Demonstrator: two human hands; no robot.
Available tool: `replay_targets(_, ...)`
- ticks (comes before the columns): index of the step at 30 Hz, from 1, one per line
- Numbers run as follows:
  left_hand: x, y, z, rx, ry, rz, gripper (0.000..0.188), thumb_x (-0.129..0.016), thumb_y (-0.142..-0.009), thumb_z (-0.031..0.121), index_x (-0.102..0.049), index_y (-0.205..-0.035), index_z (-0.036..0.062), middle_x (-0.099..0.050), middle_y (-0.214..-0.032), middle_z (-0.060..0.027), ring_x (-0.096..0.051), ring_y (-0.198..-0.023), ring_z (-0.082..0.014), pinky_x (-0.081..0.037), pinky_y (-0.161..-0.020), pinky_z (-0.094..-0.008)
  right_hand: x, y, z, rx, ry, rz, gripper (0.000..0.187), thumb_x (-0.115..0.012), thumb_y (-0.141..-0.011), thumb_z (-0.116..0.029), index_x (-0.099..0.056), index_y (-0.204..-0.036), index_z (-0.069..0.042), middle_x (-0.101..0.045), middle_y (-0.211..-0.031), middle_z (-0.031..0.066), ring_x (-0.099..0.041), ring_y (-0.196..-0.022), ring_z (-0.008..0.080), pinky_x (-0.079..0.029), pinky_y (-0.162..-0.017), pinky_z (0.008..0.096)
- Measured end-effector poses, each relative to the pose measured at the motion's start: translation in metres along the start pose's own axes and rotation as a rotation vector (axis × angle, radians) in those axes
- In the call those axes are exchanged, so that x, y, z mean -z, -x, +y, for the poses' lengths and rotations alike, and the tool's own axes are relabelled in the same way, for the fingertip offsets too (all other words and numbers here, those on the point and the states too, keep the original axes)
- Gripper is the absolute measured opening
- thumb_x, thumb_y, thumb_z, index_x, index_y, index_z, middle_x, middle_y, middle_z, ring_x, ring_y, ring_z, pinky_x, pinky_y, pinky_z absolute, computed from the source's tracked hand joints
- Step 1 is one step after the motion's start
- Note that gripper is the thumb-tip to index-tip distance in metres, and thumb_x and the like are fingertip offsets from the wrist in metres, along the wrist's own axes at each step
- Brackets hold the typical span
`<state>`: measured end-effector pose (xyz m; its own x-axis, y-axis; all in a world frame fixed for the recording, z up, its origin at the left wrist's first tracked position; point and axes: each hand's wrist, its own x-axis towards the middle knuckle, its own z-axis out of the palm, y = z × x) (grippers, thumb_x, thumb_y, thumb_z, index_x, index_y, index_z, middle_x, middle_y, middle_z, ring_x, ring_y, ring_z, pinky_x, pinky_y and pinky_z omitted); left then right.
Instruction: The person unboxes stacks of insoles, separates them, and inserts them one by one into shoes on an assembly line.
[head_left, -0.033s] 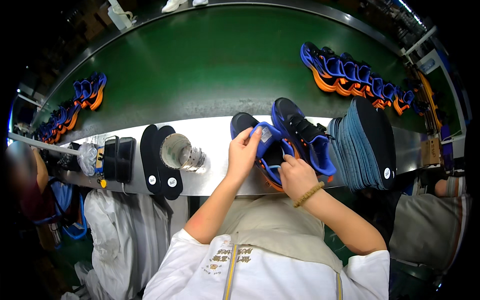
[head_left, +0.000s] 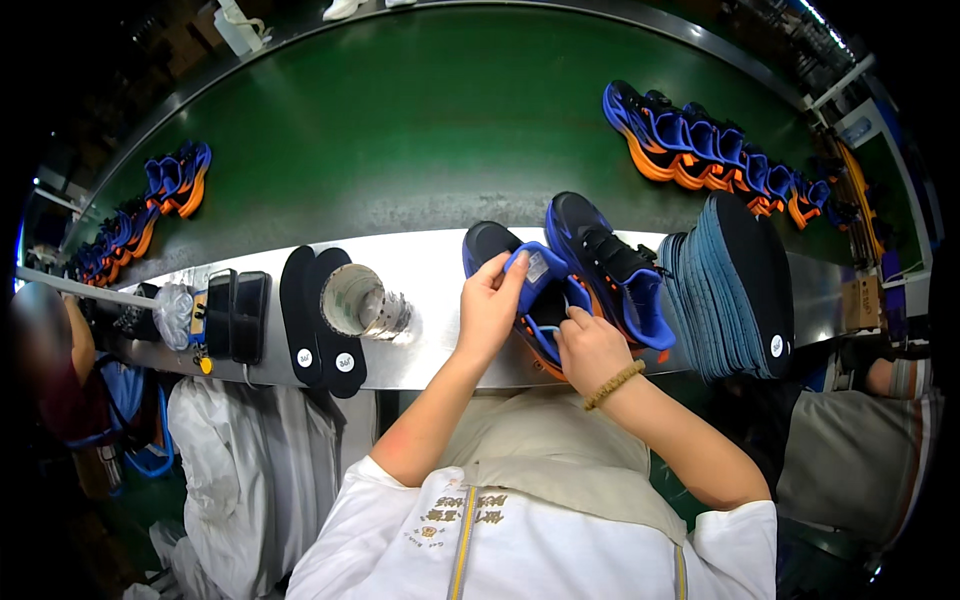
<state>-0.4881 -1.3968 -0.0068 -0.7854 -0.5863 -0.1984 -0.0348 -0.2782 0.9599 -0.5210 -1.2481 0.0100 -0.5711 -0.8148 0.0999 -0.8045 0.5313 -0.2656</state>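
A black and blue sports shoe (head_left: 500, 255) with an orange sole lies on the metal ledge (head_left: 420, 265) in front of me. My left hand (head_left: 490, 305) pinches its blue tongue and pulls it up. My right hand (head_left: 590, 350), with a beaded bracelet at the wrist, grips the shoe's opening at the laces. A second matching shoe (head_left: 610, 265) lies just to the right, touching the first. A thick stack of dark insoles (head_left: 735, 290) stands on edge right of the shoes.
A green conveyor belt (head_left: 400, 140) runs behind the ledge, with rows of blue and orange shoes at right (head_left: 710, 150) and left (head_left: 150, 210). Two black insoles (head_left: 320, 320), a clear cup (head_left: 360, 300) and two dark phones (head_left: 235, 315) lie left. Other people sit at both sides.
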Motion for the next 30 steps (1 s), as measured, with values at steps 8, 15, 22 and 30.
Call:
replay_targets(8, 0.014, -0.002, 0.004, -0.043, -0.081, -0.088, 0.027, -0.057, -0.086, 0.022, -0.059, -0.091, -0.0042, -0.055, -0.066, 0.0009, -0.043, -0.061, -0.0031, -0.036, -0.053, -0.0197, 0.052, -0.016, -0.012, -0.086, 0.106, -0.367, 0.025, -0.068, -0.066, -0.025, -0.062, -0.077, -0.004, -0.055, -0.082, 0.0172, -0.055, -0.077, 0.0308, -0.047, -0.068, 0.0393)
replay_targets(15, 0.028, -0.016, -0.001, 0.065, -0.042, -0.266, 0.022, -0.055, -0.089, 0.019, -0.061, -0.09, -0.0015, -0.056, -0.074, 0.005, -0.045, -0.067, -0.0007, -0.037, -0.057, -0.0168, 0.023, -0.02, 0.012, 0.272, 0.034, -0.345, 0.01, -0.056, -0.069, -0.008, -0.061, -0.076, -0.002, -0.051, -0.082, 0.0151, -0.052, -0.079, 0.028, -0.046, -0.069, 0.0355)
replay_targets(22, 0.026, -0.011, 0.003, 0.06, -0.111, -0.226, 0.022, -0.053, -0.089, 0.02, -0.06, -0.089, -0.001, -0.053, -0.071, 0.006, -0.042, -0.066, -0.0006, -0.035, -0.057, -0.0167, -0.01, -0.042, 0.012, 0.238, 0.176, -0.461, 0.02, -0.05, -0.074, -0.015, -0.06, -0.083, 0.0, -0.051, -0.094, 0.0184, -0.052, -0.085, 0.0303, -0.045, -0.076, 0.0374)
replay_targets(30, 0.029, -0.016, 0.001, 0.041, -0.118, -0.282, 0.021, -0.053, -0.09, 0.02, -0.058, -0.087, 0.0002, -0.046, -0.069, 0.0058, -0.039, -0.066, -0.0018, -0.034, -0.057, -0.0178, -0.011, -0.049, 0.005, 0.11, 0.337, -0.78, 0.025, -0.046, -0.083, -0.018, -0.064, -0.092, -0.004, -0.057, -0.102, 0.0125, -0.052, -0.096, 0.0261, -0.042, -0.081, 0.0347)
